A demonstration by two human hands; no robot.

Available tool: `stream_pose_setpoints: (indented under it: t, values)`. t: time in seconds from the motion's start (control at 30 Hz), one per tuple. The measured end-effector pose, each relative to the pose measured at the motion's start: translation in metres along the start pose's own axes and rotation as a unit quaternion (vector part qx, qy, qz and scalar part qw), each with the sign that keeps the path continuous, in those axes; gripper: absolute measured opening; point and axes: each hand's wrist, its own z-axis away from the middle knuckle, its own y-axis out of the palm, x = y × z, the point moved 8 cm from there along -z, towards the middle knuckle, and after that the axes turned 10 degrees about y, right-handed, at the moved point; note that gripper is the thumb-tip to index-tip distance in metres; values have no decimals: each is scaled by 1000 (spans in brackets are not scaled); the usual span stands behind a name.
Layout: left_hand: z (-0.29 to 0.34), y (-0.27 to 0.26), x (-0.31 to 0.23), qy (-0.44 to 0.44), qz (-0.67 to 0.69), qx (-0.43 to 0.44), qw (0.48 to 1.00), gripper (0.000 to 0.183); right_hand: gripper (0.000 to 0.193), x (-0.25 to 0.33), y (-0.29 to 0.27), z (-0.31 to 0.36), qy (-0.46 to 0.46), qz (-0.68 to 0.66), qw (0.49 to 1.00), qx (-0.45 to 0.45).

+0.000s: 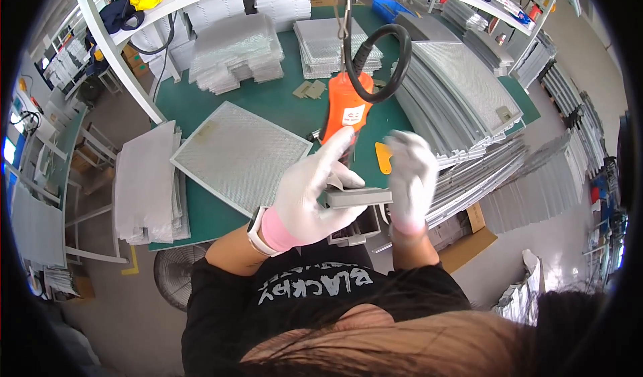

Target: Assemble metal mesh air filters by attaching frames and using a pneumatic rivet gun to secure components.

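Note:
My left hand [305,193], in a white glove with a pink cuff, is closed around a small grey rectangular piece [360,197], which sticks out to the right. Its index finger reaches up to the lower part of an orange power screwdriver [347,102], which hangs upright from above with a black cable loop. My right hand [411,176], gloved too, is raised close to the right end of the grey piece. Motion blurs its fingers, and I cannot tell whether they hold anything. A framed mesh panel [241,154] lies on the green table [281,95] left of my hands.
Stacks of framed panels [455,95] stand on the right, with white-wrapped stacks [238,48] at the back and a pile [144,182] at the left edge. Beside my right hand lies a yellow tool [383,158]. A floor fan [175,276] stands below the table's left front.

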Motion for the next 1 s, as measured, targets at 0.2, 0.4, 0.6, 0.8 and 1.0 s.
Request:
stream_pose_setpoints:
  t: [0.2, 0.4, 0.6, 0.8, 1.0]
  values:
    - [-1, 1, 15, -12, -14, -31, 999, 83, 49, 90, 16, 42, -282, 364, 886, 44]
    - [-4, 2, 10, 18, -58, -19, 998, 83, 45, 63, 45, 34, -150, 410, 894, 106]
    - [-2, 1, 15, 15, -60, -12, 998, 81, 39, 60, 44, 32, -141, 304, 938, 87]
    - [2, -2, 20, 7, -24, -54, 998, 84, 53, 60, 33, 35, -132, 287, 949, 22]
    - [5, -5, 24, -22, -36, -59, 997, 81, 61, 54, 24, 39, -145, 237, 961, 18]
